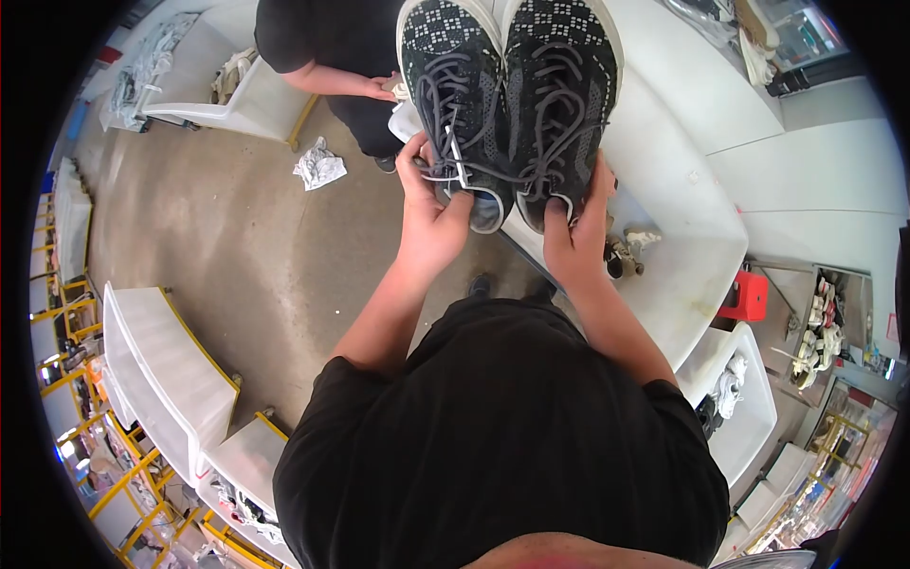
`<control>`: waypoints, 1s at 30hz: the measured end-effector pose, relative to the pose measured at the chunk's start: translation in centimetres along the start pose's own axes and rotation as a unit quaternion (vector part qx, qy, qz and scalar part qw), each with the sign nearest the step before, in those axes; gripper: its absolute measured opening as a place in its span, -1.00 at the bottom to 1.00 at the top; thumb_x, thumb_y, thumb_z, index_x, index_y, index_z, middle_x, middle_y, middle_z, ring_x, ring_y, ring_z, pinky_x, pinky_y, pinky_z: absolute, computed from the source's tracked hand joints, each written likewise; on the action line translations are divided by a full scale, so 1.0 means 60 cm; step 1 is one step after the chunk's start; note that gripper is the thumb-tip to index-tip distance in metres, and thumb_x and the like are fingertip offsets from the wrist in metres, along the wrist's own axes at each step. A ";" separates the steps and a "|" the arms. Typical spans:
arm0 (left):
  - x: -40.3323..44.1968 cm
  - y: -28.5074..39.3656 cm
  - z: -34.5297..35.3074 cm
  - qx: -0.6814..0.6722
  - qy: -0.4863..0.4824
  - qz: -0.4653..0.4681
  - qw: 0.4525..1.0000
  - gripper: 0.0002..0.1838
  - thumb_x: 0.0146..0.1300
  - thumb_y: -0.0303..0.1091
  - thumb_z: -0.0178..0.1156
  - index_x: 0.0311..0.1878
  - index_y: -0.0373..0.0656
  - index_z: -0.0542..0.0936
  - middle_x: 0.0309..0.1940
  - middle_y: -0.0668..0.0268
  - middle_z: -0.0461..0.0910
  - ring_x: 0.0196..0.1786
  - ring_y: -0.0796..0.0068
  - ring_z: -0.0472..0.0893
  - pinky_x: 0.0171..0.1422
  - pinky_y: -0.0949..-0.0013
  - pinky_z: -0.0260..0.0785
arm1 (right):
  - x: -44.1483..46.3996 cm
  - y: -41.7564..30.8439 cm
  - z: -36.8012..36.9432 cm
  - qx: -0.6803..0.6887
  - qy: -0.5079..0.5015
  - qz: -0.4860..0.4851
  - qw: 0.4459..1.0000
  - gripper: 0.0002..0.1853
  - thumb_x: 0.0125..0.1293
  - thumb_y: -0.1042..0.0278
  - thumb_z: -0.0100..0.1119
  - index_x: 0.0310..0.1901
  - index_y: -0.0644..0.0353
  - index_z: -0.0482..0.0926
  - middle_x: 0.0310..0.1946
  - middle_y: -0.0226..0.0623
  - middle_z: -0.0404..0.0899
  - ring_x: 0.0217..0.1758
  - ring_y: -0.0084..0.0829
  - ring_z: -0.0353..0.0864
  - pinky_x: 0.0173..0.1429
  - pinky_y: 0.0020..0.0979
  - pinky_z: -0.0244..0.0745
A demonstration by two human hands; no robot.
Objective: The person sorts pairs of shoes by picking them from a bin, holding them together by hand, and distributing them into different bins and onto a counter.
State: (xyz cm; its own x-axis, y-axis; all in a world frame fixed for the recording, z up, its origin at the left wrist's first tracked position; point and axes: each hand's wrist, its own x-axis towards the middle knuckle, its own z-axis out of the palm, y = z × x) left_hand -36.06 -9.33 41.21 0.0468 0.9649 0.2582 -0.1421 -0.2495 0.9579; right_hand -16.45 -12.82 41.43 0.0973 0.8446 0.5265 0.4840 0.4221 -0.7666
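Note:
Two black sneakers with white-patterned toes are held up side by side, toes pointing away from me. My left hand [434, 204] grips the left sneaker [455, 104] at its heel opening, thumb inside the collar. The right sneaker [559, 104] is held the same way by my right hand [576, 223], its thumb in the shoe opening. Dark grey laces hang loosely over both tongues. A thin white strip [457, 152] lies across the left sneaker's laces. The fingers under the shoes are partly hidden.
A white tub [682, 199] with some shoes [627, 251] in it stands at right. Another person [332, 47] stands ahead at left. Crumpled paper [320, 165] lies on the floor. White bins [171, 360] stand at left; a red stool [746, 296] is at right.

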 end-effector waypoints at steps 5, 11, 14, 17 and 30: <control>-0.001 -0.010 0.007 -0.093 -0.054 -0.042 0.993 -0.02 0.10 -0.67 0.31 0.54 -0.20 -0.01 0.33 0.17 0.37 0.41 0.33 0.39 0.51 0.24 0.25 | -0.004 -0.011 -0.002 -0.134 0.000 -0.077 0.988 -0.16 0.24 0.47 0.18 0.53 0.47 0.07 0.36 0.30 0.27 0.35 0.27 0.37 0.47 0.01 0.26; -0.001 -0.012 0.041 0.010 0.013 -0.013 1.000 -0.45 0.14 -0.54 0.43 0.23 -0.35 0.55 0.16 0.18 0.65 0.21 0.41 0.60 0.36 0.28 0.41 | -0.024 -0.013 0.008 -0.103 -0.019 -0.072 0.992 -0.15 0.20 0.42 0.27 0.52 0.39 0.15 0.34 0.29 0.28 0.37 0.24 0.33 0.40 0.04 0.32; 0.000 -0.054 0.026 0.009 0.062 -0.024 0.998 -0.51 0.30 -0.48 0.35 0.29 -0.32 0.52 0.18 0.19 0.63 0.19 0.41 0.60 0.32 0.28 0.44 | -0.029 -0.037 0.018 -0.083 -0.023 -0.073 0.994 -0.12 0.18 0.33 0.39 0.52 0.29 0.21 0.32 0.26 0.30 0.32 0.16 0.37 0.32 0.00 0.38; 0.012 -0.071 0.002 -0.014 0.050 -0.002 0.999 -0.54 0.33 -0.53 0.26 0.29 -0.32 0.53 0.18 0.22 0.64 0.21 0.40 0.59 0.34 0.28 0.42 | -0.016 -0.061 0.004 -0.079 -0.040 -0.110 0.990 -0.15 0.15 0.21 0.50 0.47 0.16 0.34 0.27 0.16 0.36 0.22 0.05 0.42 0.16 -0.10 0.44; -0.007 -0.047 0.015 -0.319 -0.001 -0.177 0.931 -0.50 0.48 -0.39 0.19 0.42 -0.30 0.41 0.24 0.12 0.60 0.20 0.31 0.65 0.27 0.22 0.56 | 0.002 -0.060 -0.012 0.044 -0.050 -0.122 0.990 -0.50 0.17 0.39 0.50 0.18 0.11 0.68 0.08 -0.16 0.53 -0.01 -0.29 0.60 -0.15 -0.40 0.49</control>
State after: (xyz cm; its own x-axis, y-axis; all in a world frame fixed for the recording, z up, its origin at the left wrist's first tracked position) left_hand -34.79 -9.11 38.50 0.2035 0.9773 -0.0589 -0.6766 0.1838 0.7131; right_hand -17.56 -14.48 44.52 -0.1031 0.7401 0.6645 0.4040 0.6416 -0.6520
